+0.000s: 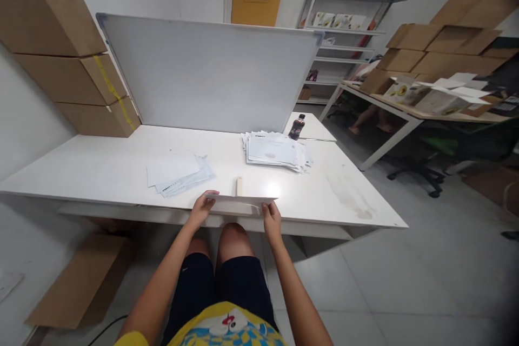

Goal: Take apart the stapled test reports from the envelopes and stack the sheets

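Between my two hands is a white sheet of paper (241,206), seen nearly edge-on at the front edge of the white table. My left hand (201,210) pinches its left end, and my right hand (272,218) grips its right end. Just beyond the paper lies a small cream-coloured block (239,185), its near end hidden by the sheet. Several loose white and pale blue papers (182,173) lie to the left. A thick, uneven pile of pale blue and white printed papers (272,150) is farther back on the right.
A whiteboard (214,73) stands along the back of the table (121,165). Stacked cardboard boxes (91,78) are at its left, and a dark drink bottle (297,126) stands behind the paper pile. Another cardboard box (81,281) sits on the floor at left.
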Motion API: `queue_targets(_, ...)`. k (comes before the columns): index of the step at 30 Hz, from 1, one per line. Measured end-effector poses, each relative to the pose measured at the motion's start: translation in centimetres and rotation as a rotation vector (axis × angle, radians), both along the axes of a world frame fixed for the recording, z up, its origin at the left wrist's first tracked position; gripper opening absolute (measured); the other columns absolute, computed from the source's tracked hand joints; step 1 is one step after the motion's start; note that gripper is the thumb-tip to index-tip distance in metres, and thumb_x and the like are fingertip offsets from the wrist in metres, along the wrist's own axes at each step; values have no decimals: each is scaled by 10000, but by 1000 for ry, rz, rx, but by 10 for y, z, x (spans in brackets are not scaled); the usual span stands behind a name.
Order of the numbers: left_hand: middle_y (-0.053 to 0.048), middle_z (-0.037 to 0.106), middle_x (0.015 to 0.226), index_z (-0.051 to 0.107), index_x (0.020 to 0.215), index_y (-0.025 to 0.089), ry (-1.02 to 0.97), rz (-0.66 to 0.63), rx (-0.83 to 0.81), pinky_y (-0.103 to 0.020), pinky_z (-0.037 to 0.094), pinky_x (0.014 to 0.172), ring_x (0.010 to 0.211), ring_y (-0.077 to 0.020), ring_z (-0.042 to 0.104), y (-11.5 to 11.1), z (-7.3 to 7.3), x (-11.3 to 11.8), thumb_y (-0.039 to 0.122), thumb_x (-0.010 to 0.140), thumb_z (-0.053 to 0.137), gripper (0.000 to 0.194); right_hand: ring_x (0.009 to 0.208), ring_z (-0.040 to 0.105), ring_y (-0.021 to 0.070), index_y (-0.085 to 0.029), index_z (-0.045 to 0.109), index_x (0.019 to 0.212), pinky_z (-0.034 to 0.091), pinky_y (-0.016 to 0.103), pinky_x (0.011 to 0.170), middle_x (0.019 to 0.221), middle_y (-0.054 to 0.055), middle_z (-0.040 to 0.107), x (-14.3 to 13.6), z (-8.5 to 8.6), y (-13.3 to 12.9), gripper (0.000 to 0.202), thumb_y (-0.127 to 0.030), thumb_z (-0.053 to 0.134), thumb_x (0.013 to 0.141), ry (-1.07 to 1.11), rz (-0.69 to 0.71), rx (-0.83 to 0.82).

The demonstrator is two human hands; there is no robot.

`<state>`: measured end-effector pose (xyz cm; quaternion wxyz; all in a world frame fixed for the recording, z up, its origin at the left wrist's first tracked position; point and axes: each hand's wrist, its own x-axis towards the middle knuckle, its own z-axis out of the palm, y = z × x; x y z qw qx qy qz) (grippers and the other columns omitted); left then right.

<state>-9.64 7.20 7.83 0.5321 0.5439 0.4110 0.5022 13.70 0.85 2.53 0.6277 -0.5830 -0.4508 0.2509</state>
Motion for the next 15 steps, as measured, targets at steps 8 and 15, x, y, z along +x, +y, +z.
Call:
queue_targets(8, -50, 709, 909, 685, 986, 181, -153, 57, -283, -293, 468, 775, 884, -240, 630, -44, -13, -12, 182, 598, 693, 388, 878, 592, 211, -190, 597, 1035, 468, 313, 764, 941, 57, 665, -23, -11, -58, 364, -488, 494, 852, 178, -28, -84)
queue_targets(15, -56, 704, 777, 700, 903, 181, -128, -48, -619, -266, 458, 605, 685, -203, 637, -84, -53, -9, 282, 633, 740, 292, 1023, 611, 263, -162, 597, 1163, 481, 392, 875, 1149, 131, 656, -6, -31, -97, 463, -450, 541, 804, 277, -97, -219)
